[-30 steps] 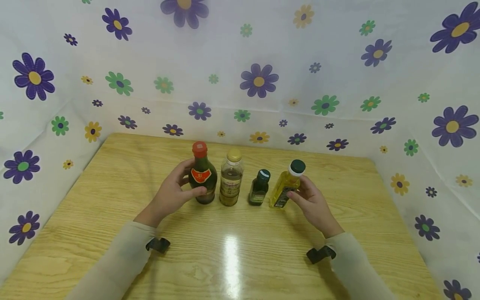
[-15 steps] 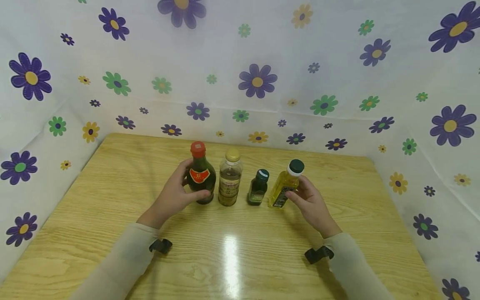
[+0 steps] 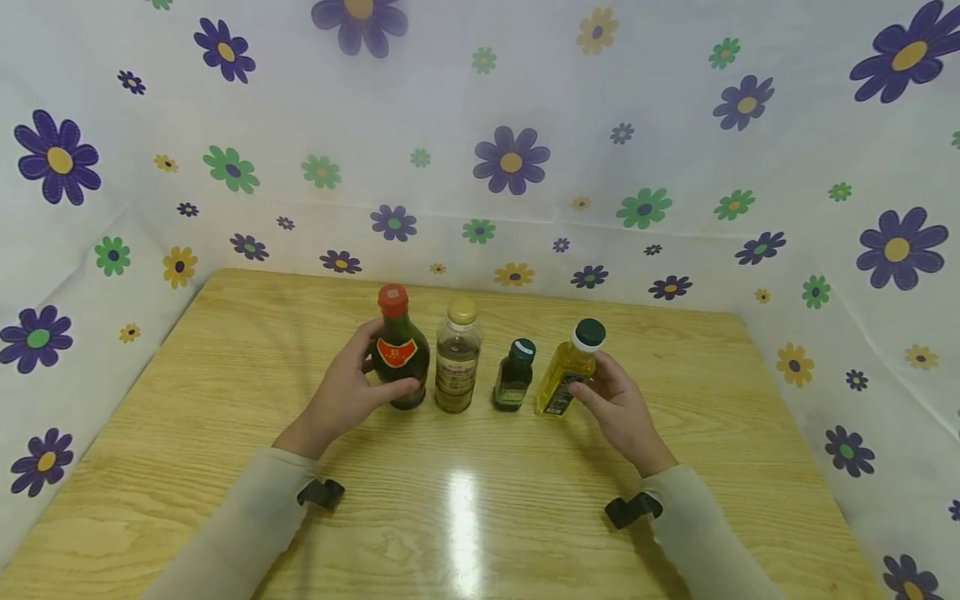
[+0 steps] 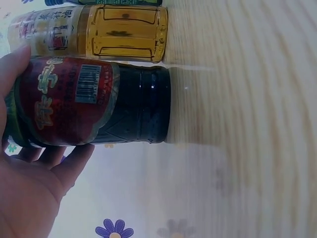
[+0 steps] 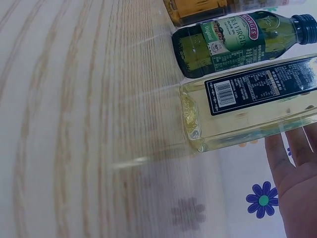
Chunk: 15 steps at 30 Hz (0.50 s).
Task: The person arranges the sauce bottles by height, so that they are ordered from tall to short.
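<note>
My left hand [image 3: 347,390] grips a dark glass bottle [image 3: 401,354] with a red cap, thumb across its front and fingers round its far side. In the left wrist view this bottle [image 4: 89,101] shows a red label with a barcode. My right hand [image 3: 622,408] holds a clear bottle of yellow oil [image 3: 564,375] with a dark green cap, thumb on its black label. Between them stand an amber oil bottle [image 3: 457,367] with a gold cap and a small green olive oil bottle [image 3: 513,379], neither held. In the right wrist view, fingers [image 5: 280,158] lie along the yellow oil bottle's side.
All the bottles stand in a row on the wooden table [image 3: 375,517]. The amber bottle is close beside the dark one. A white curtain [image 3: 420,100] with printed flowers encloses the back and both sides. Each wrist wears a black strap [image 3: 633,508].
The head view has shifted slightly, so everything sits a little further left in it. Both hands keep their holds, and the bottles stand in the same order.
</note>
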Each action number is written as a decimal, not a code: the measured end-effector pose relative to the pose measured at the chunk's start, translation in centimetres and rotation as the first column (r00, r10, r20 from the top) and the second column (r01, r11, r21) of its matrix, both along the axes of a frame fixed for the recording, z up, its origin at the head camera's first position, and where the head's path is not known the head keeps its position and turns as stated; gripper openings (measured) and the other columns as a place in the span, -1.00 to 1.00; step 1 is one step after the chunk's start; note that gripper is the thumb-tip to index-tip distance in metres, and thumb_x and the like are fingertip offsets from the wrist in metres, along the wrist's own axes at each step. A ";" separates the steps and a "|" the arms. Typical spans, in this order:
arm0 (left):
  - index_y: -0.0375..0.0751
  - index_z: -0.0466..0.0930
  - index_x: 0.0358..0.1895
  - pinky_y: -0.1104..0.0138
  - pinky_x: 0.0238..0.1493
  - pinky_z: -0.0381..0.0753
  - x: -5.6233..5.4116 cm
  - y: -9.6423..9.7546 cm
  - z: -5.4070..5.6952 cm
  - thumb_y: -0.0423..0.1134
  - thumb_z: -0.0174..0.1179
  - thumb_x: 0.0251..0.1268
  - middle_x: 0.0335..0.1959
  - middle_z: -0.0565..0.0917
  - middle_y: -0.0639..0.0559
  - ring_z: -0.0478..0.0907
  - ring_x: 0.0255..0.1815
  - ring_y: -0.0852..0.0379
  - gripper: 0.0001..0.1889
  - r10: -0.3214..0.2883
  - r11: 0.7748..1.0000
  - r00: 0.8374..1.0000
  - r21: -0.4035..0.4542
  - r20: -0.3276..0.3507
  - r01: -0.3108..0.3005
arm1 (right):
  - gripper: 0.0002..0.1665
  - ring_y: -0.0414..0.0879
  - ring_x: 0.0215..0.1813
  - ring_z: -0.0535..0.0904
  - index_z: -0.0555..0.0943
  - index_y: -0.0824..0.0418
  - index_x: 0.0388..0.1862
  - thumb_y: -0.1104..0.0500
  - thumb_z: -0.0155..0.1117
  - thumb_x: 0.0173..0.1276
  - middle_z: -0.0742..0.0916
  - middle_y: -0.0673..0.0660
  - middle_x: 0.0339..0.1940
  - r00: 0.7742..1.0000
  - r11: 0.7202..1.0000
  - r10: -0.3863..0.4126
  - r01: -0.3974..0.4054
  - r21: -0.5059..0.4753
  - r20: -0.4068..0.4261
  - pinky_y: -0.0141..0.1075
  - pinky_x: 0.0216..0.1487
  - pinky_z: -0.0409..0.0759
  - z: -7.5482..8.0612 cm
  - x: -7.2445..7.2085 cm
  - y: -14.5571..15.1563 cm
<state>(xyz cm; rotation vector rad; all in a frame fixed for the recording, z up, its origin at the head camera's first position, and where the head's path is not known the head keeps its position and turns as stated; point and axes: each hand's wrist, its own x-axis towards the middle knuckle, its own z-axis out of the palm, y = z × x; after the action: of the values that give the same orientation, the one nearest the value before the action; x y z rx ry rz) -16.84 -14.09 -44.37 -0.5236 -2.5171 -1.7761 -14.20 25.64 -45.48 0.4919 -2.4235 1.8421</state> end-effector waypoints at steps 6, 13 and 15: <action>0.04 0.23 0.55 -0.22 0.35 0.47 0.1 0.1 0.0 -0.11 0.58 0.14 0.35 0.51 0.01 0.44 0.38 -0.05 -0.07 0.013 1.000 1.000 -0.001 0.000 -0.013 | -0.37 -0.32 0.39 0.48 0.35 0.18 0.57 0.31 0.20 0.57 0.56 -0.08 0.40 1.000 1.000 -0.005 0.005 0.006 -0.012 -0.49 0.35 0.46 -0.2 0.0 0.1; 0.04 0.25 0.55 -0.20 0.35 0.48 0.2 0.2 -0.2 -0.13 0.59 0.14 0.36 0.51 0.01 0.45 0.38 -0.05 -0.08 0.025 1.000 1.000 0.020 -0.013 -0.024 | -0.36 -0.30 0.41 0.47 0.34 0.14 0.58 0.29 0.20 0.58 0.54 0.09 0.45 1.000 1.000 -0.002 0.002 -0.003 -0.010 -0.47 0.37 0.45 -0.3 0.0 0.0; 0.04 0.25 0.55 -0.18 0.36 0.48 0.2 0.2 -0.3 -0.14 0.59 0.13 0.35 0.51 0.00 0.46 0.38 -0.05 -0.07 0.034 0.999 0.999 0.030 -0.014 -0.034 | -0.36 -0.30 0.41 0.46 0.34 0.15 0.57 0.29 0.20 0.58 0.53 0.12 0.46 1.000 1.000 -0.002 0.002 -0.002 -0.009 -0.47 0.38 0.44 -0.3 0.0 0.0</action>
<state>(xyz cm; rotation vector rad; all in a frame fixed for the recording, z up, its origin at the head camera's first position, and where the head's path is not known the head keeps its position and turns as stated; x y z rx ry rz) -16.59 -13.88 -44.71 -0.4872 -2.4711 -1.7880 -14.25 25.68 -45.76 0.4957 -2.4160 1.8371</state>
